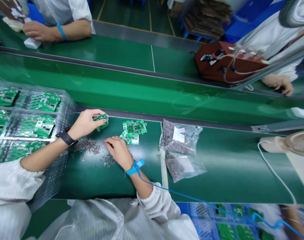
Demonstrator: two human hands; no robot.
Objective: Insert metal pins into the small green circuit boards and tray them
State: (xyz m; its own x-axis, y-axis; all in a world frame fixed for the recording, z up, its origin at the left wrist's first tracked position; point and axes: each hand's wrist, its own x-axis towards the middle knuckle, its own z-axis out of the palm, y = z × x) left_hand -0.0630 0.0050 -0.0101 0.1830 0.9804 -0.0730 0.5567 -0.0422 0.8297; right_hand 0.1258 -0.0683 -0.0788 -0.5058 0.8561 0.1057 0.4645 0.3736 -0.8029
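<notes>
My left hand, with a dark band on its wrist, is closed on a small green circuit board above the bench. To its right and a little nearer me, my right hand has its thumb and finger together; whatever is in that pinch is too small to name. Below the left hand lies a heap of small metal parts. A smaller pile of similar parts is partly hidden beside the right hand. Several loose green circuit boards lie overlapping just beyond the right hand.
Clear plastic trays of circuit boards stand at left. Two bags of small parts lie at right. A blue wrist cord trails rightward. Beyond the clear partition, two people sit near a red-brown box.
</notes>
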